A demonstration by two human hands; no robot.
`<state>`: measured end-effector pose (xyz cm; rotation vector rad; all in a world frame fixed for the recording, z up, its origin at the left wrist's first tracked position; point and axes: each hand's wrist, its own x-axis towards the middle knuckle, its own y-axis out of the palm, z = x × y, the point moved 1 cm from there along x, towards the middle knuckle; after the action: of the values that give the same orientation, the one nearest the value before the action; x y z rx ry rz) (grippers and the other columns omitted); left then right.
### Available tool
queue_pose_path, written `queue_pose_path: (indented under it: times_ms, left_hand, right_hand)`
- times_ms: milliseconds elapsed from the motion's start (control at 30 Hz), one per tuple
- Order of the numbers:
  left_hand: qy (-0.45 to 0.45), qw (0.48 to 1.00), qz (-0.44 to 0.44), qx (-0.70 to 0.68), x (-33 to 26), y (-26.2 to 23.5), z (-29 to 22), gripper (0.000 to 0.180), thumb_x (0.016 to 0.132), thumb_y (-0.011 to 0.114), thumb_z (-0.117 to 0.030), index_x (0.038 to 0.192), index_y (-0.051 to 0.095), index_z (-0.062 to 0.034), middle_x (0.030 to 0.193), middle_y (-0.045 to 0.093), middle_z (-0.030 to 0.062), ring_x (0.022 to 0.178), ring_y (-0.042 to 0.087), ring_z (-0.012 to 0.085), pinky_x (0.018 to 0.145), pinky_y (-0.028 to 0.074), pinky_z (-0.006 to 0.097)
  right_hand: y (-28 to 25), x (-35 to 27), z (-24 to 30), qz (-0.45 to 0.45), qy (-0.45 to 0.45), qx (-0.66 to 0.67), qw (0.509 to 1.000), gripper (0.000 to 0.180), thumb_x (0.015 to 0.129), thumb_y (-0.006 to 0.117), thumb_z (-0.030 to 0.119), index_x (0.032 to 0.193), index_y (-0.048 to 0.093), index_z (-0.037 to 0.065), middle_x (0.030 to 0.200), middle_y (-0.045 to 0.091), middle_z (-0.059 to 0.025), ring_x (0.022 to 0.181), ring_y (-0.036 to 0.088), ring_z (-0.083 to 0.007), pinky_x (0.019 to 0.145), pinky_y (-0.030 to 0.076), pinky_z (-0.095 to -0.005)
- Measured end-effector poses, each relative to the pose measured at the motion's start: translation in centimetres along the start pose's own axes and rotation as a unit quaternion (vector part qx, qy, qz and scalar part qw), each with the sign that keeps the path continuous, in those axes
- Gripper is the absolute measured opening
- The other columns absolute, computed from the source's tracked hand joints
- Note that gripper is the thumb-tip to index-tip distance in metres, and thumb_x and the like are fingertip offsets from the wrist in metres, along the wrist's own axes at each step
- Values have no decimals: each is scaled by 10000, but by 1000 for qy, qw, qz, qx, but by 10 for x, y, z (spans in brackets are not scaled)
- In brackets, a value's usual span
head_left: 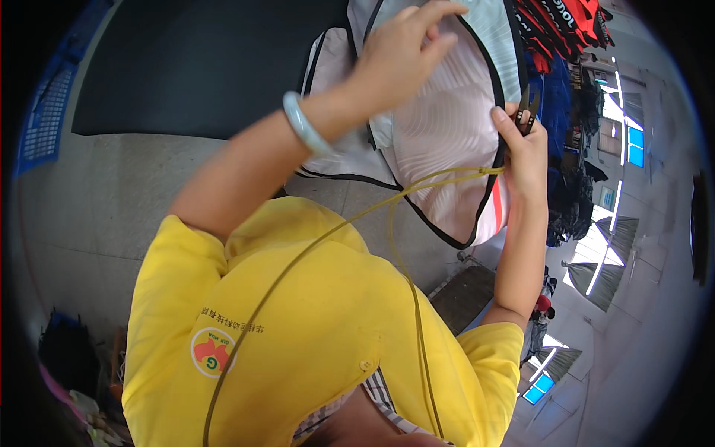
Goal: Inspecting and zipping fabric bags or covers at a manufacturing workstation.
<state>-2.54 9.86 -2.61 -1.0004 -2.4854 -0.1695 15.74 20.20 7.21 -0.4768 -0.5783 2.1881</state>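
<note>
My left hand point(406, 56), with a pale bangle on the wrist, is over the upper part of a light garment piece point(447, 119). Its thumb and forefinger are apart, and I see nothing between them. The garment is pinkish-white and pale blue, with wavy stripes and black binding along its edges. At its right edge, my right hand point(525, 149) is closed around small black thread snips point(527, 112), blades pointing up. The right thumb presses on the black binding. A yellow cord point(387, 200) runs from my neck area to beside this hand.
A dark flat work surface point(201, 67) lies at the upper left, with a blue plastic basket point(43, 119) beyond its edge. Red and black garments point(562, 30) are piled at the upper right. Dark cloth bundles point(570, 201) sit right of my forearm. Grey floor point(112, 194) shows below the surface.
</note>
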Motion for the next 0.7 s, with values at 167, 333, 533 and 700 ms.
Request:
queue_pose_path:
  times_ms: [167, 333, 533, 700]
  left_hand:
    - [84, 996, 41, -15, 61, -21, 11, 243, 937, 599, -249, 1068, 624, -46, 856, 676, 222, 825, 677, 375, 708, 517, 420]
    - [161, 969, 153, 106, 107, -26, 26, 254, 939, 586, -282, 952, 654, -38, 822, 662, 213, 817, 661, 380, 709, 504, 434]
    - [144, 951, 248, 113, 138, -25, 25, 336, 994, 480, -285, 931, 661, -10, 736, 650, 192, 740, 657, 347, 699, 500, 438]
    - [182, 949, 225, 127, 137, -41, 41, 403, 992, 478, -331, 907, 670, 13, 699, 648, 190, 625, 653, 327, 643, 508, 441]
  right_hand:
    - [-18, 6, -13, 26, 28, 15, 999, 184, 868, 734, 170, 980, 684, 32, 694, 526, 100, 516, 329, 10, 476, 219, -194]
    - [-27, 18, -23, 76, 26, 51, 995, 177, 866, 722, 150, 988, 680, 28, 688, 507, 112, 508, 303, 20, 468, 204, -180]
    - [-29, 22, -29, 92, 25, 78, 992, 159, 854, 705, 92, 987, 673, 11, 706, 512, 105, 506, 301, 21, 463, 205, -177]
    - [-18, 18, -20, 125, 8, 90, 988, 186, 845, 707, 69, 1010, 660, -1, 697, 493, 93, 505, 317, 17, 456, 206, -182]
